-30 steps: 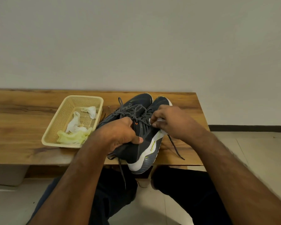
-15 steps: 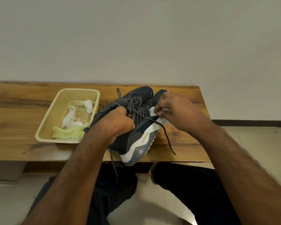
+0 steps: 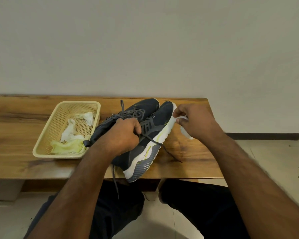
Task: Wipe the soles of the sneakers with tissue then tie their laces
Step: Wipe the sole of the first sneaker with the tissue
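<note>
**Tissue at the sole**

Head view: your left hand [image 3: 121, 135] grips the two dark sneakers [image 3: 145, 133] on the wooden table [image 3: 16, 128]; your right hand [image 3: 195, 121] pinches white tissue [image 3: 186, 132] against the right sneaker's white sole edge. Laces [image 3: 169, 152] hang loose.

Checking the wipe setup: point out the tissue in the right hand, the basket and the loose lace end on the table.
tissue [image 3: 186, 133], head view, tail below the hand.
basket [image 3: 41, 152], head view, near rim.
lace end [image 3: 173, 156], head view, strand on the wood.
</note>
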